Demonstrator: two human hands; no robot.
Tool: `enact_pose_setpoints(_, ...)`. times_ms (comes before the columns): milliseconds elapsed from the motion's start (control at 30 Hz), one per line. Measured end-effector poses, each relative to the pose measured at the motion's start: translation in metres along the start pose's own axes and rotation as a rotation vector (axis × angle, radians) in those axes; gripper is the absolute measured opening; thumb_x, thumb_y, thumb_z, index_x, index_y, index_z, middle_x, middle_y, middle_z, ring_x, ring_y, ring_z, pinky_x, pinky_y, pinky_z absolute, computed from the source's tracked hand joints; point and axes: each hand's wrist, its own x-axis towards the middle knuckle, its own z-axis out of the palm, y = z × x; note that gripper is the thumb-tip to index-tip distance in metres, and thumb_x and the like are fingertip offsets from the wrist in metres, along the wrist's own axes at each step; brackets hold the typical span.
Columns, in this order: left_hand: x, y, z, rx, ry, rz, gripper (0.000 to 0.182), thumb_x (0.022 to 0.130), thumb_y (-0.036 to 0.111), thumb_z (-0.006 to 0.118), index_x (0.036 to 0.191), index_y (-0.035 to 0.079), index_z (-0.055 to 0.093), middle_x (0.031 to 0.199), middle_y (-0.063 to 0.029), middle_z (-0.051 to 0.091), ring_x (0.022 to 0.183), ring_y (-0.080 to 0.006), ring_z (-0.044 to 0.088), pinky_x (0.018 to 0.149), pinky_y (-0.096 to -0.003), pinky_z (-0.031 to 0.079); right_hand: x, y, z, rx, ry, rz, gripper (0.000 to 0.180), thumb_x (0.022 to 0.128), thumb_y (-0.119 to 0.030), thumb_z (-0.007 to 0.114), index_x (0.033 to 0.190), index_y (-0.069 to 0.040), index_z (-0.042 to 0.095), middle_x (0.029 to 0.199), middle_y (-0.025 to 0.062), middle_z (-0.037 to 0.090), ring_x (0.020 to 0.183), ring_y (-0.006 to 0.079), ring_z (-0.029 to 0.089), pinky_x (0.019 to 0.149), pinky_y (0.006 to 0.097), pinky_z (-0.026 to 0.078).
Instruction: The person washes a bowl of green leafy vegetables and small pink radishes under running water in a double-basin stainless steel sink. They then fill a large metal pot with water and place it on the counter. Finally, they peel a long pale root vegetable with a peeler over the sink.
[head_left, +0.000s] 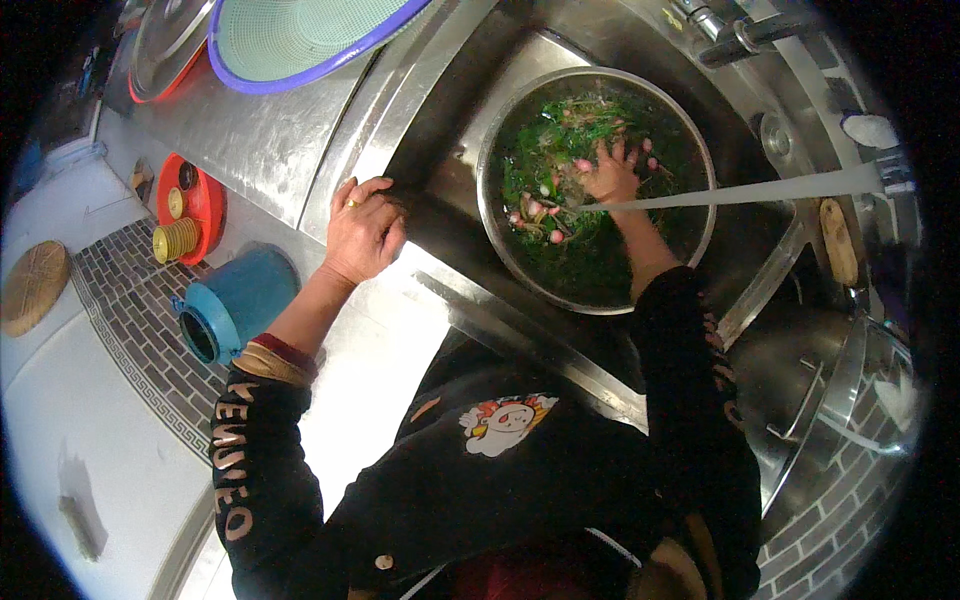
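Observation:
A large round metal basin stands in a stainless steel sink. Leafy greens with small pink-and-white roots or bulbs lie in water inside it. My right hand reaches into the basin with fingers spread among the greens, partly under water; whether it grips any of them I cannot tell. From the tap spout at the right, a stream of water falls into the basin past my right wrist. My left hand, with a ring on one finger, rests on the sink's metal edge, its fingers loosely curled and holding nothing.
A green colander with a purple rim sits on the steel counter at upper left, beside a glass lid. Below are a red basin and a blue metal can. A wooden-handled tool lies right of the sink.

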Motion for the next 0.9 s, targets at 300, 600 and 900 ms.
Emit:
enact_pose_setpoints(300,0.000,0.001,0.003,-0.016,0.037,0.011,0.013,0.077,0.014,0.057,0.082,0.009,0.068,0.088,-0.0037,0.066,0.116,-0.0229,0.053,0.108,-0.0480,0.026,-0.031,0.053,-0.066,0.111,0.096,-0.223,0.044,0.089,-0.023,0.061,0.131,-0.017,0.052,0.132,0.0165,0.047,0.115,0.0453,0.047,0.091,0.0541,0.046)
enact_pose_setpoints(600,0.000,0.003,0.006,-0.032,0.055,0.017,0.012,0.078,0.015,0.057,0.081,0.011,0.068,0.090,-0.0020,0.066,0.117,-0.0219,0.052,0.107,-0.0475,0.027,-0.040,0.032,0.030,0.320,-0.007,-0.238,0.062,0.085,-0.033,0.065,0.141,-0.019,0.042,0.142,0.0178,0.038,0.125,0.0428,0.042,0.101,0.0521,0.038)
enact_pose_setpoints(900,-0.001,0.002,0.004,-0.001,0.030,0.011,0.013,0.078,0.016,0.057,0.083,0.011,0.068,0.091,-0.0026,0.065,0.118,-0.0219,0.051,0.107,-0.0474,0.027,-0.038,0.017,-0.025,-0.035,-0.034,-0.085,0.084,0.077,-0.034,0.073,0.147,-0.020,0.030,0.139,0.0216,0.039,0.123,0.0433,0.043,0.092,0.0537,0.045)
